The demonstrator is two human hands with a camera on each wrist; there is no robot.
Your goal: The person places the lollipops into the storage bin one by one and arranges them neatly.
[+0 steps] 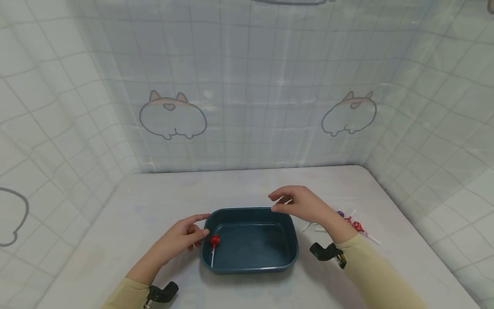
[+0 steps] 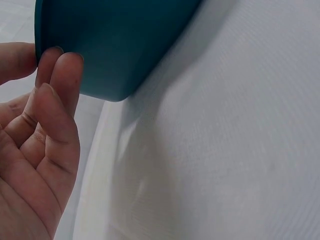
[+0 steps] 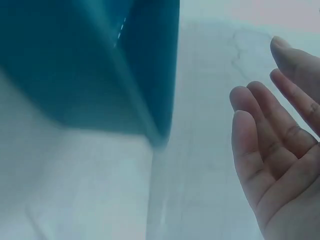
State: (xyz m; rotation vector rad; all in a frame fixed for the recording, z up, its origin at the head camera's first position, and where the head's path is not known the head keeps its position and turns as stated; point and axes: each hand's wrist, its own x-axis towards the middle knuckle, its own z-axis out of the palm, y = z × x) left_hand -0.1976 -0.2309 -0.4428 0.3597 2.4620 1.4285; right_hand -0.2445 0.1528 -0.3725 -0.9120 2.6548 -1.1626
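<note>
A dark teal rectangular tray (image 1: 251, 246) stands on the table. At its left side my left hand (image 1: 179, 238) pinches the rim, thumb on the inner edge and fingers outside; the left wrist view shows the fingertips against the tray wall (image 2: 115, 55). Inside, along the left end, lies one red lollipop (image 1: 215, 241) with its white stick toward me. Over the tray's back right corner hovers my right hand (image 1: 299, 204). Its fingers are loosely bent with nothing between them, apart from the tray in the right wrist view (image 3: 280, 150).
Several wrapped lollipops (image 1: 356, 226), red and purple, lie on the white table (image 1: 162, 193) to the right, partly hidden behind my right forearm. A tile-patterned curtain (image 1: 251, 94) with cartoon animals hangs behind and along both sides.
</note>
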